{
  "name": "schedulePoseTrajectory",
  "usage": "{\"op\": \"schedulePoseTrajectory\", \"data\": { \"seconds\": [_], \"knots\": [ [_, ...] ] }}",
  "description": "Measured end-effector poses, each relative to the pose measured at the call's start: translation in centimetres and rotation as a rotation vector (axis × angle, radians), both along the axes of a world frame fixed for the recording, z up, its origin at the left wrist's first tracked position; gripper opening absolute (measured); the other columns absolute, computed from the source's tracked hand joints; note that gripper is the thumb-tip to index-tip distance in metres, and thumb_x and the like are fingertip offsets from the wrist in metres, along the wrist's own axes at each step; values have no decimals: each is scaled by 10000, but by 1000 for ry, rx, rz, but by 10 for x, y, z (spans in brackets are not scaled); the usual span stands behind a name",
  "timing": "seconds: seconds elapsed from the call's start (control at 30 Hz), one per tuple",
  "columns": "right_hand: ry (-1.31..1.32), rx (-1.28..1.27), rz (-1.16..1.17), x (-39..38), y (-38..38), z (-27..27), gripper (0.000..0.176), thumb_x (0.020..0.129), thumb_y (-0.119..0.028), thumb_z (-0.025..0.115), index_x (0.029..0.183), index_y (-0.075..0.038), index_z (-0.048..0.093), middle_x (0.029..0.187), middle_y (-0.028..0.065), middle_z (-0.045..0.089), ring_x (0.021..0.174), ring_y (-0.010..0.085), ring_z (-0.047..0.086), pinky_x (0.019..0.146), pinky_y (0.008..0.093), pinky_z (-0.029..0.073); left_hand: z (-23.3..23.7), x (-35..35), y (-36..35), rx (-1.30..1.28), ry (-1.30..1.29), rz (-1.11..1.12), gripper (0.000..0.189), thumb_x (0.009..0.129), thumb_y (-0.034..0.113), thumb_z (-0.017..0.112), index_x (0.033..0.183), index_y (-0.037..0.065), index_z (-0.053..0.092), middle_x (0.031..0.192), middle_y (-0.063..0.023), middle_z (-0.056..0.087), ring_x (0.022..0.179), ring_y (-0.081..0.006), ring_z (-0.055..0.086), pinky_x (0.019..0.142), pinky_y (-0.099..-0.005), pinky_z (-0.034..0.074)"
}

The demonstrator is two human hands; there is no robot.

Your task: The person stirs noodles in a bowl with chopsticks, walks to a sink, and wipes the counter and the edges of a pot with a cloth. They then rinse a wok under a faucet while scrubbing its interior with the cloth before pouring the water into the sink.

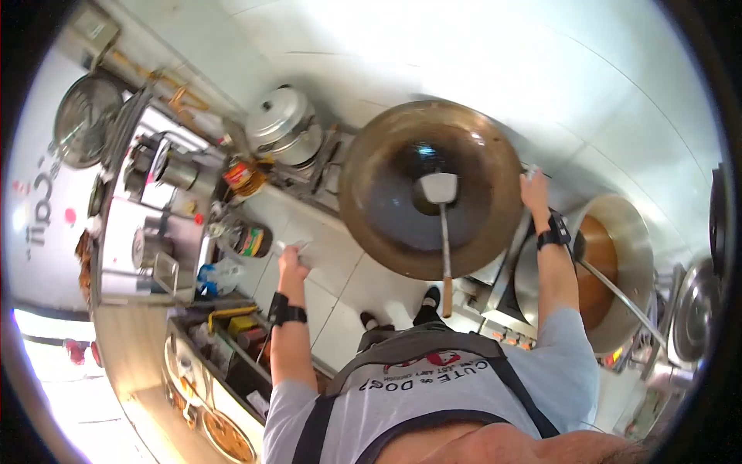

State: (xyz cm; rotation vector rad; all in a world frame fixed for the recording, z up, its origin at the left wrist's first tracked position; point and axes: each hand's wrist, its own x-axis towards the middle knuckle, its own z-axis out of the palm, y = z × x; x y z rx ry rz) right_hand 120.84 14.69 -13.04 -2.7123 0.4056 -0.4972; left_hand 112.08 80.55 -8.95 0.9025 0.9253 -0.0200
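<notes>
A large wok (371, 178), dark inside, stands in front of me. A spatula (440, 189) with a pale blade and wooden handle end lies in it, the handle reaching over the near rim. My right hand (533, 193) is closed at the wok's right edge; a small whitish piece shows by its fingers, and I cannot make out what it grips. My left hand (291, 264) is held over the floor, left of the wok and apart from it. Its fingers are closed around something small and whitish, too blurred to name.
Right of the wok stands a big metal pot (635, 255) of brown liquid, with a long metal handle (622, 294) across it. A lidded silver pot (286, 120) is at the back left. An oil bottle (243, 178), a jar (253, 241) and a metal shelf (147, 300) stand left.
</notes>
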Motion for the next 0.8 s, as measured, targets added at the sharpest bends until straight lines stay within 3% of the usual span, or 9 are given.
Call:
{"op": "schedulePoseTrajectory", "data": {
  "seconds": [0.03,0.1,0.23,0.33,0.43,0.5,0.53,0.67,0.8],
  "knots": [
    [-4,-125,-62,7,5,-9,535,884,-307,489,1240,82,397,1196,288,486,1113,420,455,944,441,360,-7,7,5,-9,4,33,268,780,94,431,1021,-15,471,1008,-178,539,930,-358,568,779,-534,483],
    [124,-68,92,9,-13,-15,522,879,-299,490,1222,88,413,1192,303,477,1100,432,456,939,449,361,-14,22,3,-85,9,92,211,781,99,457,972,11,471,956,-151,544,859,-338,584,742,-529,494],
    [142,119,21,-1,-27,11,455,865,-290,505,1148,65,466,1096,281,538,1045,426,494,858,462,404,-17,75,-6,-173,1,118,218,782,95,475,990,32,462,956,-132,542,813,-325,593,702,-535,498],
    [320,135,-3,6,-33,21,418,865,-304,496,1098,43,503,1046,264,568,1009,419,520,822,471,421,-51,126,-3,174,-93,-127,148,830,145,460,887,28,529,862,-115,579,799,-280,609,663,-453,507],
    [428,43,-152,5,-24,26,374,864,-338,487,1014,-4,564,1002,232,595,940,403,556,791,478,438,-50,163,-25,536,-49,-314,269,878,244,435,806,37,591,762,-86,609,751,-227,613,576,-396,484],
    [500,-182,43,8,-37,8,347,882,-380,438,996,-83,576,1029,178,586,931,367,564,765,474,447,-47,176,-39,1231,-90,-588,271,897,270,479,981,23,551,821,-140,603,811,-314,583,699,-408,461],
    [471,-91,9,8,-40,6,346,880,-370,442,995,-69,567,1025,182,585,933,381,557,757,477,443,-45,183,-46,1286,-86,-613,269,882,249,486,989,10,547,834,-138,591,818,-304,568,704,-402,447],
    [317,109,-78,11,-56,-15,365,861,-348,501,934,7,550,909,205,594,857,349,575,710,453,428,-35,202,-62,417,20,-389,268,830,178,514,997,-30,547,857,-102,541,814,-243,513,710,-380,400],
    [191,398,-103,7,-49,0,417,845,-353,539,806,62,551,717,194,568,701,289,558,640,426,404,-43,198,-43,646,-135,-686,297,841,226,517,974,-35,568,878,-66,515,821,-187,474,694,-371,387]
  ]
}}
